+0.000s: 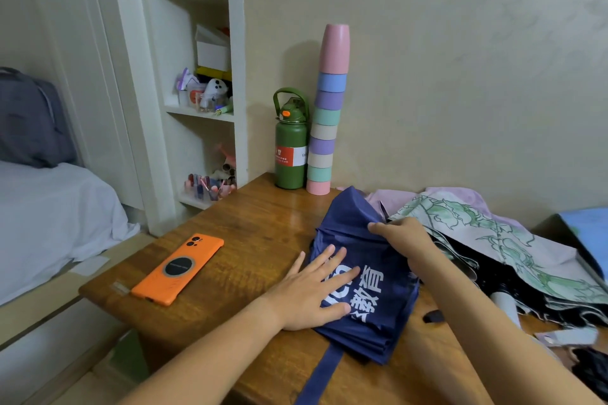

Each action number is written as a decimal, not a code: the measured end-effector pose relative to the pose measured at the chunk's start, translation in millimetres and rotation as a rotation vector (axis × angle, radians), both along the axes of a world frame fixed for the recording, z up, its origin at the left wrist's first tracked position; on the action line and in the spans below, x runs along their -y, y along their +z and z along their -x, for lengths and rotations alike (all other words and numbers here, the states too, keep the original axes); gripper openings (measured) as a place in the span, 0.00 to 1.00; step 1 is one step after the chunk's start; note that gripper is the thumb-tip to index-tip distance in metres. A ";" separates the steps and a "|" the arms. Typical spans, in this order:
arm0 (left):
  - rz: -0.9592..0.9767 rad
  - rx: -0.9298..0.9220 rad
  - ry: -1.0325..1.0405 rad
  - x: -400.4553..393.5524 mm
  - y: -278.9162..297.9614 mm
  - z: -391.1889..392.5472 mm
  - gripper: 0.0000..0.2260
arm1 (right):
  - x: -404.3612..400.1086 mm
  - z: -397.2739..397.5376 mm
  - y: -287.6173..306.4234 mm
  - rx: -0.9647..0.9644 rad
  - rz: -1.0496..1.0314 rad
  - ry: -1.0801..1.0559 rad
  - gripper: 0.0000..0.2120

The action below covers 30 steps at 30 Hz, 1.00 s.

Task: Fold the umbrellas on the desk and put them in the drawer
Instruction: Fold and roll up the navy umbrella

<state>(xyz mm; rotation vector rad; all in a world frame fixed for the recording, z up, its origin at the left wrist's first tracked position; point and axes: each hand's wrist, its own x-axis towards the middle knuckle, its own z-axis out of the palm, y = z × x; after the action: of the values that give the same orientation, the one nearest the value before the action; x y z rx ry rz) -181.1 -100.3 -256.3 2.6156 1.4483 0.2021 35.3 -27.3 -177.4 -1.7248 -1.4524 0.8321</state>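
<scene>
On desk (256,230) | left hand (312,292) flat — navy umbrella (371,302) | right hand (408,240) fingers pinch fabric

White characters 教育 on the navy umbrella (371,315); green bottle (291,154) label perhaps reads "Earth"

The scene is lit evenly and softly by indoor light of a warm, yellowish cast. A sheen is seen on the wooden worktop (263,227) near its far edge. Soft shadows are thrown on the wall behind the green bottle (291,144) and the stack of cups (327,115). Straight lines of the shelf unit (197,75) are bent by wide-angle distortion towards the edges. Slight softness is noted at the corners; the centre is rendered fairly sharp.
</scene>
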 end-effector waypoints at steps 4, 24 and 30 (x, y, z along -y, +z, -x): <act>0.007 0.006 0.007 0.3 -1.0 -0.1 0.30 | 18.8 -0.1 7.9 0.148 0.103 0.181 0.12; -0.011 -0.002 0.001 0.6 -0.3 -0.6 0.29 | 44.5 -6.0 4.5 -0.691 -0.208 0.243 0.29; -0.030 0.057 -0.006 -1.1 -0.6 0.6 0.30 | 86.7 -19.7 -12.2 -0.349 -0.451 0.419 0.08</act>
<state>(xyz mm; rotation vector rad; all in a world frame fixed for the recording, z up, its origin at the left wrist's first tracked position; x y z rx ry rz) -181.7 -99.2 -256.9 2.6148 1.4305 0.2969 55.1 -114.0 -189.5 -0.9066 -1.6228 0.8811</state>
